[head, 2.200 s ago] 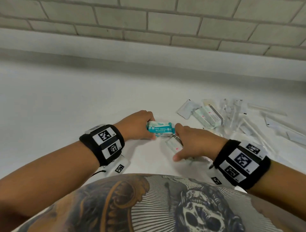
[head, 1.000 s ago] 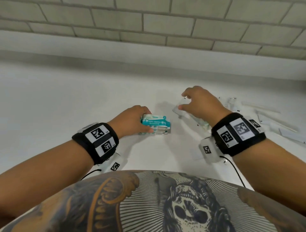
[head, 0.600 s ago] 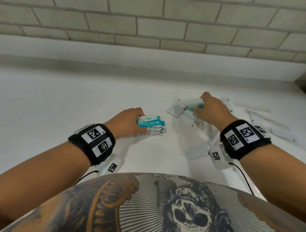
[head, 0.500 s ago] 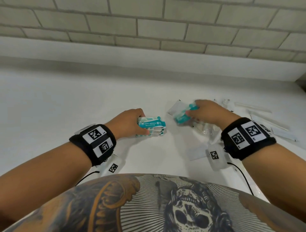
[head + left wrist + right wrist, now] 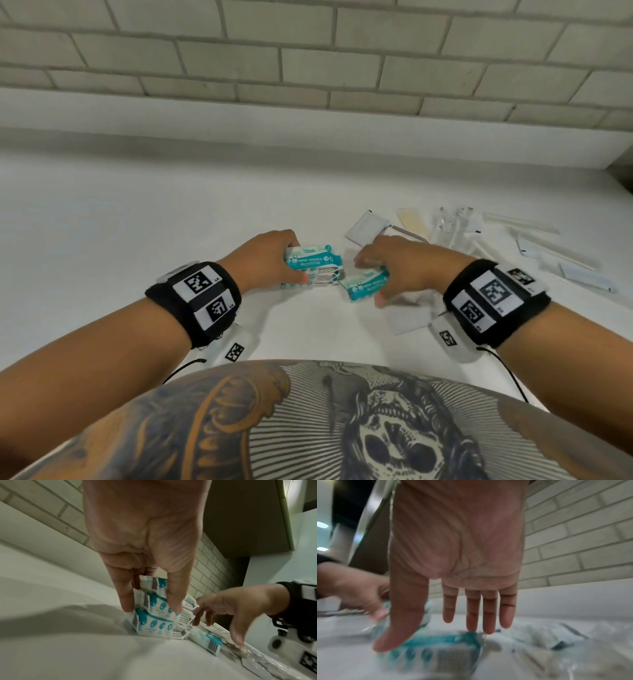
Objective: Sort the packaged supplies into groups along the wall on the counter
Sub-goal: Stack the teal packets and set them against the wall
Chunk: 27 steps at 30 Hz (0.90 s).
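Observation:
My left hand [image 5: 270, 263] grips a stack of three teal-and-white mini wipes packs [image 5: 313, 265] standing on the white counter; in the left wrist view the thumb and fingers [image 5: 125, 601] pinch the stack [image 5: 154, 623] from both sides. Just right of the stack, another mini wipes pack [image 5: 363, 286] lies on the counter. My right hand [image 5: 394, 267] hovers over this pack [image 5: 436, 649] with straight, spread fingers [image 5: 472, 615] and the thumb at its near edge. Whether the fingertips touch the pack is unclear because of blur.
A loose pile lies to the right: white sachets [image 5: 366, 226], clear-wrapped tubes [image 5: 452, 226], long paper-wrapped sticks [image 5: 548, 246] and a flat white packet [image 5: 407, 318] under my right wrist. The brick wall [image 5: 308, 68] rises behind a white upstand [image 5: 308, 137].
My right hand reached into the pile, took a teal wipes pack, brought it left beside the stack and straightened its fingers over it. My left hand stayed on the stack.

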{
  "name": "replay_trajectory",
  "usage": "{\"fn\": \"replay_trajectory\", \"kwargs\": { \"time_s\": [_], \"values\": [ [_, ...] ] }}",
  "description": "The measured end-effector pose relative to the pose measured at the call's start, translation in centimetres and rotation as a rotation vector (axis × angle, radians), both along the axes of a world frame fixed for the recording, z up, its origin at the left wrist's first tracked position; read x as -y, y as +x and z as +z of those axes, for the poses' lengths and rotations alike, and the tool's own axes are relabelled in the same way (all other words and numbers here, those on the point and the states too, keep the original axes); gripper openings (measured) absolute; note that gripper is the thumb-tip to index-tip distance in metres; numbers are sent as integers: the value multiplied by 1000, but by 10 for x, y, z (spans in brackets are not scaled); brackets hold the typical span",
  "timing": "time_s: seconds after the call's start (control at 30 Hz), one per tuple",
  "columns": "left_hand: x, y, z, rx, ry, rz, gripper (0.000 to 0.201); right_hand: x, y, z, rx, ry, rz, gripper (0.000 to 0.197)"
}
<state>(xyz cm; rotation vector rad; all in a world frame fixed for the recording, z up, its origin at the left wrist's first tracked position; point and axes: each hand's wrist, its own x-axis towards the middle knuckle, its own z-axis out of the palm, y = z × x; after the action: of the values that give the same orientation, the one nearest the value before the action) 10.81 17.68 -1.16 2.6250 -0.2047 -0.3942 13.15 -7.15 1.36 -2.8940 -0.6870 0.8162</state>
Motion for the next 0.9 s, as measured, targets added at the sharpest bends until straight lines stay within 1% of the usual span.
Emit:
{"fn": "replay_trajectory", "kwargs": {
  "time_s": [0.03,0.07,0.1,0.13,0.17,0.27,0.3,0.37,0.4,0.47,0.53,0.57,0.63,0.67,0.7,0.73,0.83,0.9],
  "values": [
    [0,-1,0,0,-5,1,40,-2,-2,-8,33,-42,60,53],
    [-1,-2,0,-1,-12,5,41,-2,0,-12,83,-89,82,41],
    [-2,-3,0,-8,-27,11,42,-1,3,-11,127,-97,62,34],
    [-3,-4,-1,-19,-55,22,45,-1,7,-6,165,-85,22,31],
    [-3,-5,-2,-33,-93,37,51,0,13,1,201,-52,-24,30],
    [-4,-10,-1,-80,-202,68,79,-7,23,30,322,137,-108,37],
    [-3,-10,0,-92,-240,71,87,-14,24,35,347,201,-99,40],
    [-2,-10,2,-100,-307,77,96,-35,17,40,337,317,-44,46],
    [-2,-10,3,-92,-328,81,100,-46,12,38,315,355,-15,47],
    [-4,-10,5,-71,-356,90,103,-64,4,28,277,372,34,46],
    [-6,-11,6,-48,-374,91,98,-70,2,20,258,393,42,42],
    [-7,-11,7,-35,-366,87,92,-67,5,19,249,436,10,41],
    [-8,-11,7,0,-309,83,72,-53,14,22,279,554,-121,38],
    [-10,-13,5,14,-286,87,61,-43,21,23,316,582,-188,36],
    [-9,-12,5,27,-273,87,53,-30,29,25,350,548,-251,35],
    [-8,-11,3,36,-267,89,47,-16,36,23,357,454,-298,37],
    [-7,-10,2,43,-246,86,40,15,47,3,252,62,-356,57],
    [-6,-9,2,34,-213,63,39,26,46,-17,217,-27,-369,62]
  ]
}}
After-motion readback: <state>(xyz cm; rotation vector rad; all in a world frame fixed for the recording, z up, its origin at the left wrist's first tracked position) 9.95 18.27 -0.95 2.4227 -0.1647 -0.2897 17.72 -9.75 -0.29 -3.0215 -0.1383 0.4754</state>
